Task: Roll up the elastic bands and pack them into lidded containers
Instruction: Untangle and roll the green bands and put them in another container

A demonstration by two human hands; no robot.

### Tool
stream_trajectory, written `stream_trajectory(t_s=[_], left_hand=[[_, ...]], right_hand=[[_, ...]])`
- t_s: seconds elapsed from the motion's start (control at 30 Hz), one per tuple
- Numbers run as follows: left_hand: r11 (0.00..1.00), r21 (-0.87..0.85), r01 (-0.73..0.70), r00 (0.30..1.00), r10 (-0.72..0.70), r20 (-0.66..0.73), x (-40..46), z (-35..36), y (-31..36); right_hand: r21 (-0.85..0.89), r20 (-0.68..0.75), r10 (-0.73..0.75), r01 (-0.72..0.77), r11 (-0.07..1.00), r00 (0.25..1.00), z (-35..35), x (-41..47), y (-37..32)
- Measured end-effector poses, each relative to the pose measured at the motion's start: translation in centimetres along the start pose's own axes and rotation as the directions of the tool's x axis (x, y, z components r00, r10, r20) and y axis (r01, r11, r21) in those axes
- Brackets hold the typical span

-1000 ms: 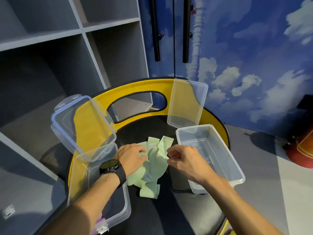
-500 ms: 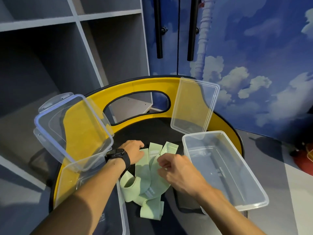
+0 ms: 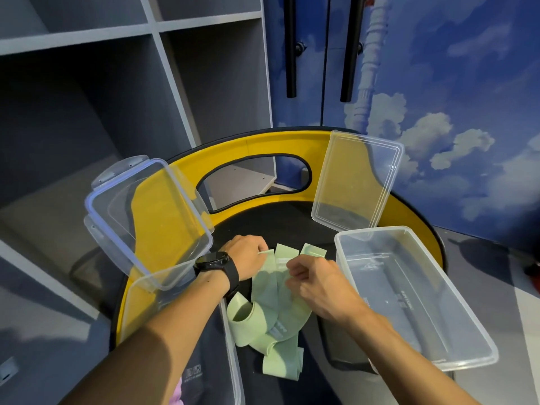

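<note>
A heap of pale green elastic bands [image 3: 271, 314] lies on the black seat of a round yellow-rimmed chair [image 3: 263, 147]. My left hand [image 3: 244, 254], with a black watch on the wrist, pinches the far end of one band. My right hand [image 3: 314, 283] pinches the same heap from the right, fingers curled on the fabric. A clear container [image 3: 409, 290] stands open to the right, its loose lid [image 3: 355, 182] propped against the chair back. Another clear container [image 3: 175, 331] stands at the left under my forearm, its clip lid [image 3: 149, 217] raised.
Grey open shelving [image 3: 117, 83] fills the left and back. A cupboard with sky-print doors and two black vertical handles [image 3: 292, 45] stands behind the chair. Something pink [image 3: 178, 396] shows at the bottom edge in the left container. A red object [image 3: 534, 267] sits at the right edge.
The view has shifted closer and downward over the chair. Both hands stayed on the green bands, drawing a little nearer together at the bands' far ends.
</note>
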State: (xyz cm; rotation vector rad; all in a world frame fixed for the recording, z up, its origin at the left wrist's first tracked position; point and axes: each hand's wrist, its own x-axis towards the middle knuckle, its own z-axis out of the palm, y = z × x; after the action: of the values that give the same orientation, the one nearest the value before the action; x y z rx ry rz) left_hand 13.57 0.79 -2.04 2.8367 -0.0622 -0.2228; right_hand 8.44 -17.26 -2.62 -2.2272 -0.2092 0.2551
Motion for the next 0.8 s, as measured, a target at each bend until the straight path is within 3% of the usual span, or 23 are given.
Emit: stream_trajectory(t_s=[0.33,0.8], left_hand=[[0.980,-0.094,-0.176,0.975,0.160,-0.156,-6.7,-6.5,3.0],[0.953,0.002,-0.302,0.887,0.282,-0.366,-14.0,-19.7,9.9]], right_hand=[[0.159,-0.131,-0.049,0.070,0.985,0.990,-1.5,-3.6,-1.6],[0.200,-0.136,-0.191,0.216,0.956,0.972,-8.1,-6.9,-10.7]])
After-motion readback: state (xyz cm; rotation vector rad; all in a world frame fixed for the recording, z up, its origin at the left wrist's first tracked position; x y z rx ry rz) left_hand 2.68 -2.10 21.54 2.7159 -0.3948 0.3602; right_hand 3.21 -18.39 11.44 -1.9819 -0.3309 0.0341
